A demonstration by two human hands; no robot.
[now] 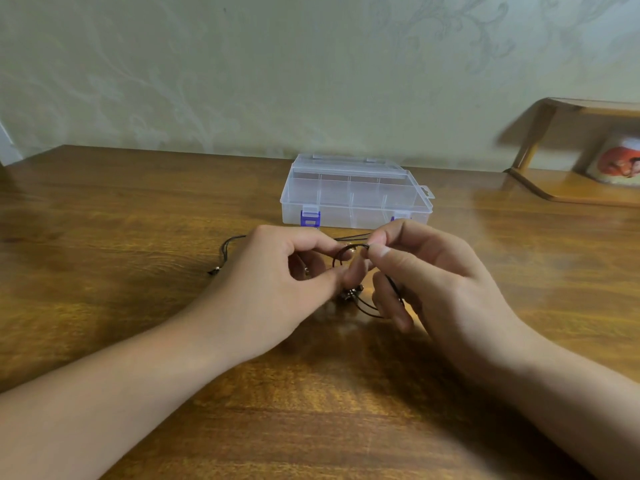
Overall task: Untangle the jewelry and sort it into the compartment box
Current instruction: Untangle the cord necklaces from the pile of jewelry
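A tangle of black cord jewelry with small metal pieces hangs between my two hands, just above the wooden table. My left hand pinches a loop of cord between thumb and fingers. My right hand pinches the cord near its top with thumb and forefinger, and more cord runs under its lower fingers. One loose cord end trails left onto the table. The clear plastic compartment box with blue latches stands shut just behind my hands.
A wooden shelf unit sits at the right back of the table with a white and orange object in it. A patterned wall rises directly behind the table's far edge.
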